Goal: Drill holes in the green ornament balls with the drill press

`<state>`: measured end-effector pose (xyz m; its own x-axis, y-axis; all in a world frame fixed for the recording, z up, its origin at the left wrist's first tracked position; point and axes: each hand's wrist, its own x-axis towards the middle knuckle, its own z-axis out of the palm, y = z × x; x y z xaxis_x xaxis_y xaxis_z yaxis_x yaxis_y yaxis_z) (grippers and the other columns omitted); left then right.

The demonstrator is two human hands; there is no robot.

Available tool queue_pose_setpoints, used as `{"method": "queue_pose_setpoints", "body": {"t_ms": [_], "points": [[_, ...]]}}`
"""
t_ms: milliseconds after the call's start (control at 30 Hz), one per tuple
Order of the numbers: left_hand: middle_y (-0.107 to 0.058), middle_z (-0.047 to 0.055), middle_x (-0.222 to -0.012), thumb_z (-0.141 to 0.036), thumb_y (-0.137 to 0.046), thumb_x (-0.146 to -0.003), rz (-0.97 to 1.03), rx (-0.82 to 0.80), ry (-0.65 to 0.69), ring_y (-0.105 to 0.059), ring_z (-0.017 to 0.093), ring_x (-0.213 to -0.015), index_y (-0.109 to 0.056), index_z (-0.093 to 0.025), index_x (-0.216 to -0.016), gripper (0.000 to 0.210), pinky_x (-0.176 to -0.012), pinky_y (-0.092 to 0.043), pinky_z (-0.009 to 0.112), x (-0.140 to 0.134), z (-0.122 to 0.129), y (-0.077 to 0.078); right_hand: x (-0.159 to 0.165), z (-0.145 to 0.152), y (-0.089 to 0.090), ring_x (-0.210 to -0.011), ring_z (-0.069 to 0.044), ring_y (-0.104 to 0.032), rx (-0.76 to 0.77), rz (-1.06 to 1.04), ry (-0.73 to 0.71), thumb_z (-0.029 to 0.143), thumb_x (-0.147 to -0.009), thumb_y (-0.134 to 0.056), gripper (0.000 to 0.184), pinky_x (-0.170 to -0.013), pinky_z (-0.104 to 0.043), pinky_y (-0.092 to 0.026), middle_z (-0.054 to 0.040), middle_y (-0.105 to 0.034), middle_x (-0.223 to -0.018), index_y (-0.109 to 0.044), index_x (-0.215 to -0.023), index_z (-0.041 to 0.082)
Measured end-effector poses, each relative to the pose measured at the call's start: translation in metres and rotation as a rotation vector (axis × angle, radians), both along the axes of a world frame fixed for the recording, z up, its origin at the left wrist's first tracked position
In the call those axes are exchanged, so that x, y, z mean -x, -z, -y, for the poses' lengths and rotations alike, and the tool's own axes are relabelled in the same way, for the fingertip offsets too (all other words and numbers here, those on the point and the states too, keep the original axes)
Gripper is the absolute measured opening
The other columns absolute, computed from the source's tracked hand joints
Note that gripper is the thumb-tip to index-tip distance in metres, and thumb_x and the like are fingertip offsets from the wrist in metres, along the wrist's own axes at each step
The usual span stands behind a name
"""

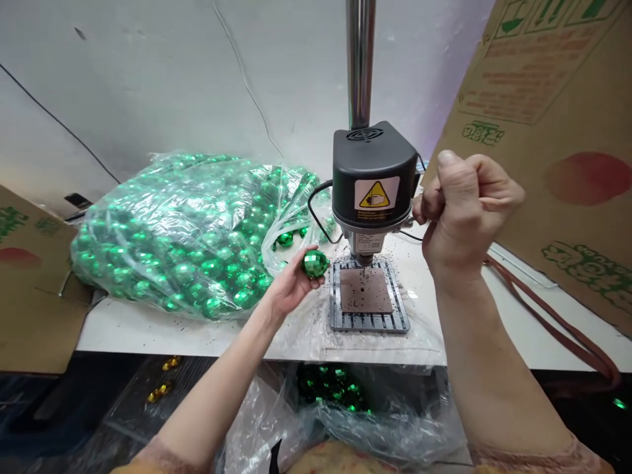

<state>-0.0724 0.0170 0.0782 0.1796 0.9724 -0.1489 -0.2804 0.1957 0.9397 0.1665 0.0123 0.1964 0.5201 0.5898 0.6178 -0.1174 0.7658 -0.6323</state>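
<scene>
A shiny green faceted bauble (pixel 315 263) sits in the fingers of my left hand (pixel 292 284), just left of the drill press base. The small drill press (pixel 374 178) has a black motor cover with a yellow warning label. Under its bit lies a brown square board (pixel 366 290) with a dark hole, on a slotted metal base (pixel 336 316). My right hand (pixel 464 210) is closed in a fist at the right side of the drill head, around its handle, which is mostly hidden by the fingers.
A large clear bag of green baubles (pixel 192 237) covers the table's left side. More green baubles (pixel 330 385) lie in plastic below the front edge. Cardboard boxes (pixel 557 151) flank the table (pixel 533 329). Dark shavings surround the base, and a brown strap (pixel 553 322) lies right.
</scene>
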Motion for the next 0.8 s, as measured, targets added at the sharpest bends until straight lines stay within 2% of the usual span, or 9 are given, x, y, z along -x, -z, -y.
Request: {"method": "queue_pose_setpoints", "body": {"t_ms": [100,167,267,367,500,600,700,800], "points": [[-0.073,0.008,-0.102,-0.042,-0.069,-0.095,0.302,0.23,0.008,-0.075,0.021,-0.09,-0.064,-0.02,-0.116,0.031,-0.069,-0.059,0.027,-0.02,0.024,0.008,0.0,-0.001,0.001,-0.037,-0.003,-0.029,-0.009,0.009,0.008,0.025,-0.085,-0.065,0.044,-0.04,-0.028,-0.024,0.0093,-0.036,-0.042,-0.035,-0.054,0.022],[-0.074,0.008,-0.1,-0.036,-0.068,-0.096,0.357,0.326,0.023,-0.075,0.02,-0.088,-0.065,-0.017,-0.112,0.025,-0.067,-0.059,0.025,-0.029,0.031,0.016,0.0,-0.002,0.001,-0.037,-0.004,-0.029,-0.015,0.016,0.015,0.025,-0.086,-0.066,0.044,-0.04,-0.028,-0.023,0.0088,-0.036,-0.042,-0.035,-0.054,0.023],[-0.075,0.012,-0.097,-0.039,-0.07,-0.095,0.363,0.387,0.064,-0.075,0.02,-0.086,-0.066,-0.013,-0.104,0.028,-0.063,-0.057,0.023,-0.037,0.033,0.027,0.0,-0.002,0.001,-0.038,-0.004,-0.029,-0.018,0.037,0.015,0.027,-0.088,-0.065,0.045,-0.04,-0.027,-0.024,0.0085,-0.036,-0.043,-0.034,-0.054,0.023],[-0.075,0.011,-0.099,-0.04,-0.079,-0.086,0.291,0.291,0.07,-0.074,0.019,-0.085,-0.066,-0.015,-0.111,0.038,-0.064,-0.055,0.024,-0.039,0.032,0.038,-0.001,-0.002,0.001,-0.038,-0.004,-0.029,-0.009,0.048,0.008,0.029,-0.088,-0.064,0.045,-0.039,-0.027,-0.024,0.0085,-0.035,-0.044,-0.034,-0.055,0.023],[-0.073,0.004,-0.097,-0.038,-0.09,-0.073,-0.019,0.039,-0.005,-0.065,0.012,-0.072,-0.064,-0.02,-0.125,0.061,-0.063,-0.05,0.024,-0.04,0.027,0.052,-0.001,-0.002,0.002,-0.041,-0.005,-0.029,0.013,0.067,0.033,0.032,-0.089,-0.064,0.047,-0.041,-0.028,-0.024,0.0073,-0.035,-0.045,-0.032,-0.056,0.022],[-0.073,0.005,-0.103,-0.042,-0.092,-0.07,-0.154,-0.1,-0.023,-0.067,0.016,-0.087,-0.064,-0.018,-0.122,0.064,-0.074,-0.051,0.026,-0.042,0.018,0.063,-0.001,-0.003,0.003,-0.042,-0.005,-0.03,0.007,0.079,0.042,0.039,-0.089,-0.067,0.05,-0.042,-0.028,-0.025,0.0067,-0.035,-0.046,-0.032,-0.057,0.022],[-0.074,0.007,-0.112,-0.043,-0.092,-0.07,-0.21,-0.187,0.032,-0.067,0.02,-0.103,-0.065,-0.018,-0.123,0.065,-0.092,-0.053,0.033,-0.045,0.009,0.07,-0.001,-0.004,0.003,-0.041,-0.005,-0.029,0.008,0.077,0.041,0.045,-0.087,-0.069,0.054,-0.041,-0.028,-0.024,0.007,-0.034,-0.046,-0.03,-0.057,0.023],[-0.073,0.009,-0.119,-0.045,-0.089,-0.073,-0.258,-0.234,0.081,-0.068,0.024,-0.11,-0.063,-0.019,-0.13,0.067,-0.099,-0.053,0.039,-0.047,0.004,0.074,0.0,-0.004,0.003,-0.041,-0.004,-0.029,0.016,0.078,0.044,0.048,-0.087,-0.069,0.055,-0.042,-0.027,-0.025,0.0077,-0.034,-0.046,-0.03,-0.057,0.023]]}}
